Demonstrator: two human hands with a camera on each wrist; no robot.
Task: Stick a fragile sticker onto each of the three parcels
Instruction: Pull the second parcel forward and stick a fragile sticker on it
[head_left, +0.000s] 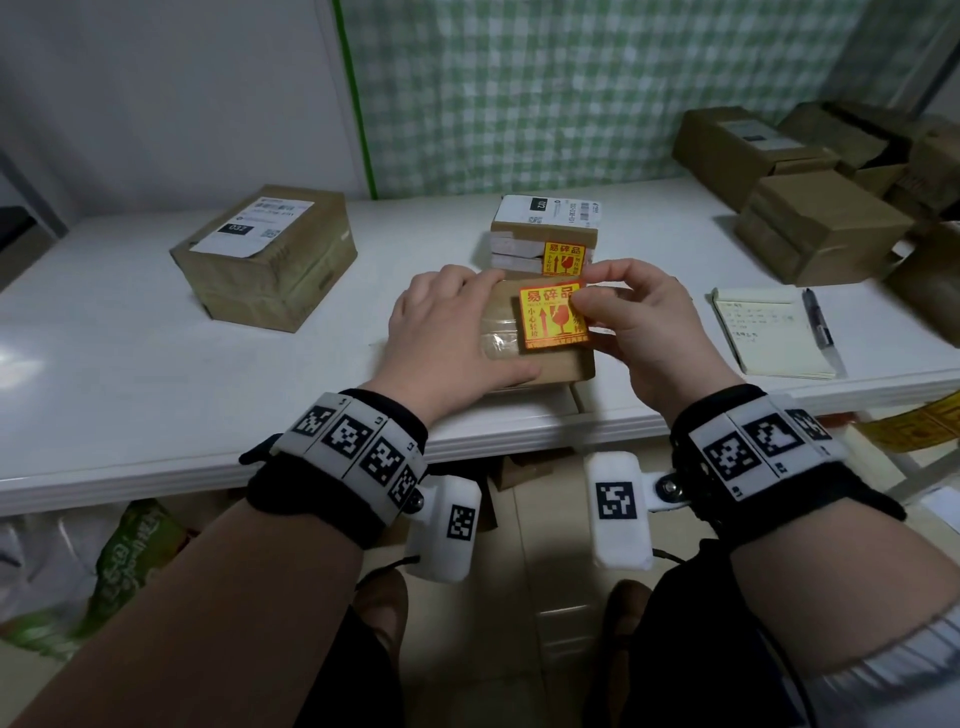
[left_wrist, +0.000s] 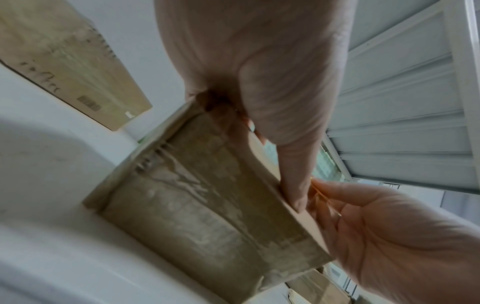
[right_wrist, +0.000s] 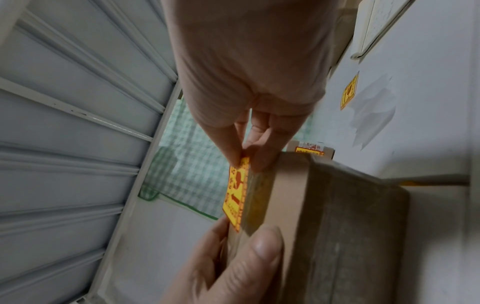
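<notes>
The left hand (head_left: 447, 332) steadies the near parcel (head_left: 550, 364) as the right hand (head_left: 634, 322) pinches a fragile sticker (head_left: 550, 317) above it; next, I judge, press it flat.

White table (head_left: 130, 374) carries cardboard parcels (head_left: 265, 257), a notepad (head_left: 763, 332) and pen (head_left: 818, 325).

Black wristbands (head_left: 332, 499), white marker-coded blocks (head_left: 753, 441), white wrist cameras (head_left: 618, 514), bare forearms
</notes>
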